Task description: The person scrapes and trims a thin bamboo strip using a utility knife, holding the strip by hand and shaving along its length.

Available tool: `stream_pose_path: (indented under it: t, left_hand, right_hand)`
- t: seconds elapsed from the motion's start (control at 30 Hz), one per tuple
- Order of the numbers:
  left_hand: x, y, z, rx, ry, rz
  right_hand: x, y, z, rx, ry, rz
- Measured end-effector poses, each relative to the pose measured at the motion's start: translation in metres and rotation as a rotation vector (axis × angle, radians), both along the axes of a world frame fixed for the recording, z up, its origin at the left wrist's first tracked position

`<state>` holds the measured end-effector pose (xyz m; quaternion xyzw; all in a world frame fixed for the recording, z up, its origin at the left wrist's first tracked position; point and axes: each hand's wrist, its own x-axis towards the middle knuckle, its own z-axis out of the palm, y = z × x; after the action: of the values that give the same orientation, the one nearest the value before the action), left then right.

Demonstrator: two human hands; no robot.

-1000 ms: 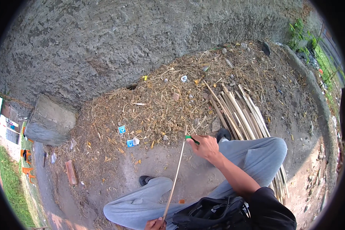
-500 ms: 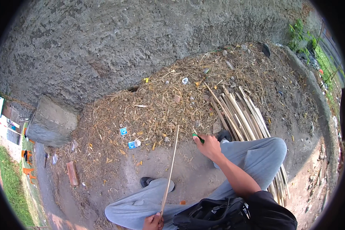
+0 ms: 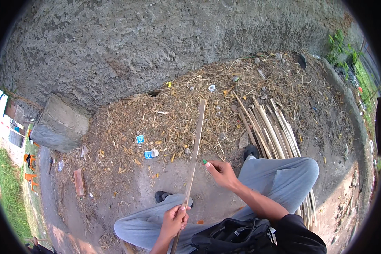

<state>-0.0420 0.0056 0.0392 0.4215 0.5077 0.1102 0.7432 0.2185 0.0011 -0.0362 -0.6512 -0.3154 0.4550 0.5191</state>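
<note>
Left hand [image 3: 174,222] higher, strip [image 3: 197,142] farther out (wider face showing)

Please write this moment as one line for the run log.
left hand: holds strip upper end free | right hand: holds green object, apart from strip | pile: on ground, right

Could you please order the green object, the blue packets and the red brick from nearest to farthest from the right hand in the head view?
1. Green object, held in the right hand.
2. Blue packets, ahead and left on the ground.
3. Red brick, farther left.
</note>
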Motion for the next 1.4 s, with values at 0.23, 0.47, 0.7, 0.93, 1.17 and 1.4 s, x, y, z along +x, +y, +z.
stream_pose_path:
  t: [0.23, 0.47, 0.7, 0.93, 1.17, 1.4]
  left_hand:
    - [0.034, 0.028, -0.016, 0.100, 0.009, -0.196]
    - [0.049, 0.046, -0.028, -0.232, -0.140, -0.129]
    - [0.053, 0.062, -0.036, -0.294, -0.221, -0.050]
    - [0.059, 0.072, -0.049, -0.382, -0.260, 0.100]
    - [0.051, 0.071, -0.050, -0.426, -0.381, 0.108]
    - [0.056, 0.066, -0.047, -0.404, -0.370, 0.053]
  right_hand:
    - [-0.016, 0.002, 0.003, 0.056, 0.149, -0.030]
    - [-0.009, 0.005, 0.005, 0.064, 0.203, -0.066]
    - [-0.008, 0.000, 0.005, 0.098, -0.175, 0.035]
    - [-0.017, -0.003, 0.004, 0.240, -0.649, 0.163]
    - [-0.022, -0.007, 0.012, 0.245, -0.791, 0.254]
    - [-0.020, -0.008, 0.016, 0.338, -0.984, 0.259]
